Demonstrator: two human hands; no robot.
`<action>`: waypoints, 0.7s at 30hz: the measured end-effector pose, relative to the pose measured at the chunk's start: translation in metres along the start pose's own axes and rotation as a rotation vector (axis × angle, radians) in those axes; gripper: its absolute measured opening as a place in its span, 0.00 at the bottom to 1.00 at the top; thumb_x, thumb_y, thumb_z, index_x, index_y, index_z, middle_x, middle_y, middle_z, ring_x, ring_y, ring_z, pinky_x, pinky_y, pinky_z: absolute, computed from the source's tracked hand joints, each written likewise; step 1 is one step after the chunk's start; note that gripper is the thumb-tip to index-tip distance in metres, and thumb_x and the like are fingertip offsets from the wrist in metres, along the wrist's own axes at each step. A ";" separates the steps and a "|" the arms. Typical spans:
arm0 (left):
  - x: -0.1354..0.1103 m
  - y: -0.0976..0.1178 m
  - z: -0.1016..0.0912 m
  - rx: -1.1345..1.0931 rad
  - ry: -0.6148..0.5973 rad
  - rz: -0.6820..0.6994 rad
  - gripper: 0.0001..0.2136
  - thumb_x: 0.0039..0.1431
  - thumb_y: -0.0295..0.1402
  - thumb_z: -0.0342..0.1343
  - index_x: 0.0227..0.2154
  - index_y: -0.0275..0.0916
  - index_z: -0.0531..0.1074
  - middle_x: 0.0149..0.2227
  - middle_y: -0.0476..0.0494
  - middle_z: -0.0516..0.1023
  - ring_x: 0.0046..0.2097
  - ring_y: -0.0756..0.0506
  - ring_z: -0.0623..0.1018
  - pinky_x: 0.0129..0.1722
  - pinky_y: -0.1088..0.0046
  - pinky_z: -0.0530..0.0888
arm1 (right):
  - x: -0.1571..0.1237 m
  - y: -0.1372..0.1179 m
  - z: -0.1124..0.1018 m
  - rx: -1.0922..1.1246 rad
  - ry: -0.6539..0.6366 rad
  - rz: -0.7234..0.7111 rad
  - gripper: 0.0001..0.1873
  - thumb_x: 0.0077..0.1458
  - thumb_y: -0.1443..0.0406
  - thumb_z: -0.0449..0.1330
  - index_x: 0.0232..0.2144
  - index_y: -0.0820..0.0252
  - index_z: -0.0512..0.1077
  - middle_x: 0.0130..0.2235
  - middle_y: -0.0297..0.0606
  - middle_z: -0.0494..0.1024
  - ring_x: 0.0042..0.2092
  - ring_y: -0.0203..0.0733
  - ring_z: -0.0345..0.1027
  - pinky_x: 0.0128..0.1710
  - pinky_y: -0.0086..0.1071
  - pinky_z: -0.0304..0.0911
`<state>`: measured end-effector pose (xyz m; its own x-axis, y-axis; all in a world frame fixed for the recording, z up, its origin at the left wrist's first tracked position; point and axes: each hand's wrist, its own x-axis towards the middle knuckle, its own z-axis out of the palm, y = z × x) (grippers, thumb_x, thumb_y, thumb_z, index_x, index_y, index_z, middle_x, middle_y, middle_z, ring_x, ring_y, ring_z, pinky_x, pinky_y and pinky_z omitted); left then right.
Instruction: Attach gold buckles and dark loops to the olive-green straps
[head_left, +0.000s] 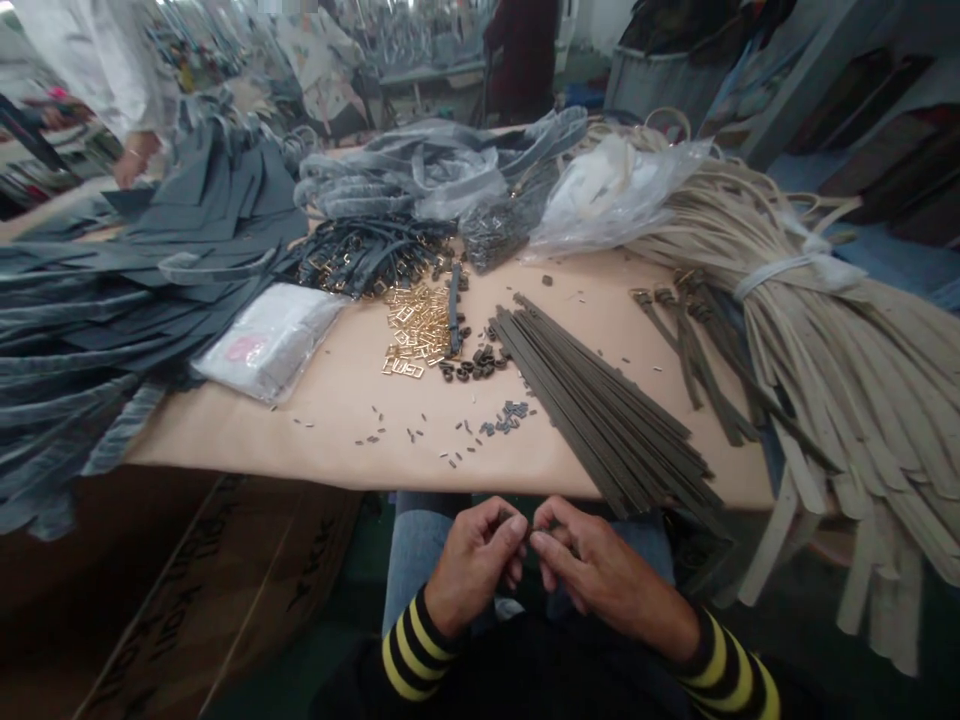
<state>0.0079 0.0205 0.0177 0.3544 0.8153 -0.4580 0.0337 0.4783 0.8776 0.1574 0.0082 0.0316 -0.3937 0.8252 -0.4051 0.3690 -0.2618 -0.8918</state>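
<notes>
My left hand (pixel 484 550) and my right hand (pixel 592 565) are close together over my lap, just off the table's front edge. Both pinch with thumb and fingers. A small dark bit shows between the fingertips, too hidden to name. Ahead of them on the table lie small grey metal pieces (pixel 510 415), some piled and some scattered. Behind these are dark small loops (pixel 480 362) and a heap of gold buckles (pixel 420 318), with a dark strap (pixel 454 310) standing beside it. A bundle of olive-brown straps (pixel 600 400) runs to the front edge at right.
Dark blue-grey strips (pixel 217 190) cover the left side, near a plastic-wrapped packet (pixel 270 335). Beige straps (pixel 825 350) hang over the right edge. Bags of material (pixel 607 190) line the back. A cardboard box (pixel 225 590) stands below left. Another person's hand (pixel 136 158) is at far left.
</notes>
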 end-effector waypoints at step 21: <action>0.105 0.085 -0.132 1.306 0.574 0.385 0.10 0.52 0.29 0.45 0.33 0.33 0.70 0.32 0.40 0.69 0.33 0.46 0.70 0.36 0.70 0.67 | 0.039 0.010 -0.012 0.152 0.169 -0.033 0.11 0.53 0.59 0.45 0.26 0.60 0.58 0.23 0.32 0.67 0.17 0.28 0.52 0.16 0.24 0.48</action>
<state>-0.0750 0.1896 0.0260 0.1368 0.9846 0.1086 0.9342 -0.1646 0.3164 0.1557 0.0433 0.0091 -0.2524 0.9032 -0.3471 0.2224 -0.2949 -0.9293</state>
